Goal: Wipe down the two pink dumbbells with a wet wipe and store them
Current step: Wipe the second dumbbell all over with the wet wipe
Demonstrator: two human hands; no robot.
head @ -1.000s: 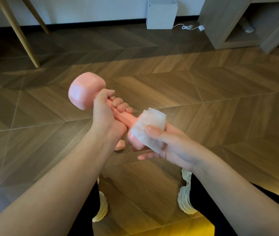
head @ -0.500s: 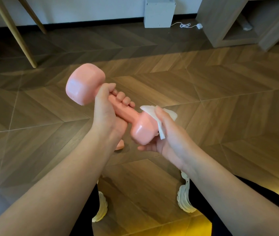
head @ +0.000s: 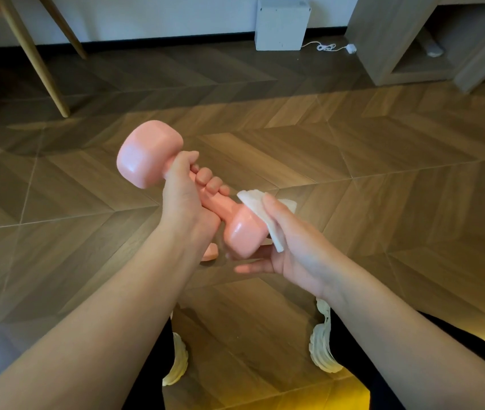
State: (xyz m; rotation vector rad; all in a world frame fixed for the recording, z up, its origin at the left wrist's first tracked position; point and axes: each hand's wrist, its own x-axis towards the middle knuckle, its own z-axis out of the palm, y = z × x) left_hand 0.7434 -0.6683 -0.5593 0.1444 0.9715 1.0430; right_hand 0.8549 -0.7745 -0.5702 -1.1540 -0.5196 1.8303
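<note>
I hold a pink dumbbell (head: 149, 153) in mid-air above the floor, tilted with its far head up and to the left. My left hand (head: 186, 196) grips its handle. My right hand (head: 288, 241) cups the near head and presses a white wet wipe (head: 254, 202) against that head's right side, with the thumb on top of the wipe. A small pink piece of a second dumbbell (head: 210, 252) shows on the floor below, mostly hidden behind my left wrist.
Wooden herringbone floor all around. Two slanted wooden furniture legs (head: 32, 54) stand at the far left. A white box (head: 281, 25) with a cable sits against the back wall. An open wooden cabinet (head: 418, 39) stands at the far right. My white shoes (head: 322, 347) are below.
The wipe has slid from over the end of the near head to its right side. My right hand turned around that head. The left hand's grip is unchanged.
</note>
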